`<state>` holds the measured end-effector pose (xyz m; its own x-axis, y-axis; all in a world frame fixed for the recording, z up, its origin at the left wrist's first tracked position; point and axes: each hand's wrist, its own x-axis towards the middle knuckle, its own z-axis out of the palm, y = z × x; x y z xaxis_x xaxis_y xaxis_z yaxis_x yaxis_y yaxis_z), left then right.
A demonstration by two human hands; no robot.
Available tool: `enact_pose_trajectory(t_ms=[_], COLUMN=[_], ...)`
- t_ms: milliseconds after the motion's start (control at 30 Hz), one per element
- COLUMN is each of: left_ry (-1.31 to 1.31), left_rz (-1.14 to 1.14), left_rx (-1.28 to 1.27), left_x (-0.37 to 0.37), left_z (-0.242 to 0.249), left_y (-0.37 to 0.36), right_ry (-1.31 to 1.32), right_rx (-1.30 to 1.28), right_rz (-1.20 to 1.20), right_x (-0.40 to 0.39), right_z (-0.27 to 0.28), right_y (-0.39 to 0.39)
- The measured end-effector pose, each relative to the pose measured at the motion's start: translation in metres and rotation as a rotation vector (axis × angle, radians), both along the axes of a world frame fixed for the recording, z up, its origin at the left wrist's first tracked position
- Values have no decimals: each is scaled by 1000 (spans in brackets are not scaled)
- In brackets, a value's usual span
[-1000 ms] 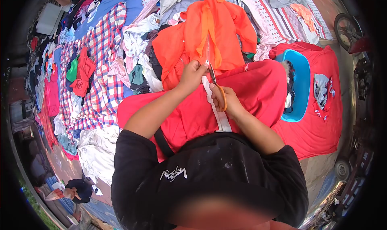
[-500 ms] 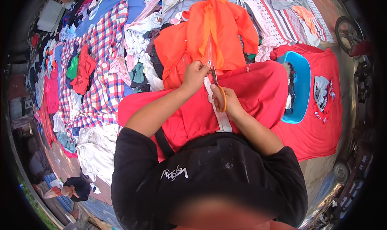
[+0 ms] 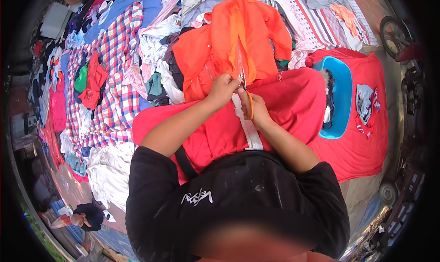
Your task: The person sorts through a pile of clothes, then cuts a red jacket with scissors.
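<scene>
Outdoors, bright sun, ground spread with laid-out clothing: a checked cloth (image 3: pixel 112 74) to our left, striped fabric (image 3: pixel 311 19) far ahead, a red T-shirt (image 3: pixel 362 129) to our right with a blue basin (image 3: pixel 341 97) resting on it. A wheel (image 3: pixel 394 37) shows at the right edge. Another person crouches at lower left, well apart from us.

Across our lap lies a red garment (image 3: pixel 284 101); beyond it, an orange jacket (image 3: pixel 238 41) spread open. A white strip (image 3: pixel 247 129) runs from our waist up to the hands.

Our left hand (image 3: pixel 222 90) is closed in a pinch on the fabric edge right at the seam. Our right hand (image 3: pixel 254 108) is closed through the orange handles of the scissors (image 3: pixel 245 90), blades pointing away along the jacket's front seam. Whether the blades are open or shut we cannot tell; they are too thin to read.

Judgement on doing the cut well: keep the left pinch just beside the blades so the cloth stays taut, follow the seam line rather than drifting into the panel, take short bites, and keep the fingers on the left clear of the tips.
</scene>
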<state>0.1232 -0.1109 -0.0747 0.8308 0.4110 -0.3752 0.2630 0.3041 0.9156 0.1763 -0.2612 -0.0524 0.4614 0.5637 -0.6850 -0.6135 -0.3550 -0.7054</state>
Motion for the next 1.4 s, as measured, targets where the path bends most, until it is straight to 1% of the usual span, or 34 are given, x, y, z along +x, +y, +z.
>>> enact_pose_trajectory(t_ms=[100, 333, 433, 500, 600, 633, 733, 833, 867, 967, 1100, 1167, 1300, 1400], left_ry=[15, -15, -15, -10, 35, 57, 275, 250, 282, 355, 384, 407, 410, 391], left_rz=[-3, -29, 6, 6, 20, 26, 99, 186, 182, 154, 36, -23, 29, 44], left_rx=[-12, -125, -146, -132, -181, -210, -54, 162, 227, 77, -272, -474, -525, -527], left_x=[0, -1, -1, -2, -1, -1, 3, 6, 5, 6, 4, 2, 0, -2], left_z=[7, 6, -1, 5, 5, 3, 0, 3, -17, -6, 1, 1, 2, 7], left_y=[-2, -5, -6, -5, -3, -2, 11, 31, 44, 59, 67, 69, 56, 52], right_ry=[-78, -107, -109, -121, -174, -137, -27, 55, 58, 40, 8, -2, -17, -108], right_rx=[-66, 32, 49, 47, 13, 10, 1, 8, 17, 39, 109, 131, 181, 206], right_rz=[3, -49, -65, -75, 14, 15, 48, 116, 127, 141, 95, 68, -27, -84], right_x=[-4, -14, -15, -16, -19, -19, -18, -15, -17, -17, -14, -9, -5, 4], right_z=[3, -3, -2, 0, -13, -15, -9, 3, 7, 17, 12, 19, 30, 29], right_y=[1, -2, -2, 1, 3, 2, 0, -7, -10, -13, -13, -12, -9, -3])
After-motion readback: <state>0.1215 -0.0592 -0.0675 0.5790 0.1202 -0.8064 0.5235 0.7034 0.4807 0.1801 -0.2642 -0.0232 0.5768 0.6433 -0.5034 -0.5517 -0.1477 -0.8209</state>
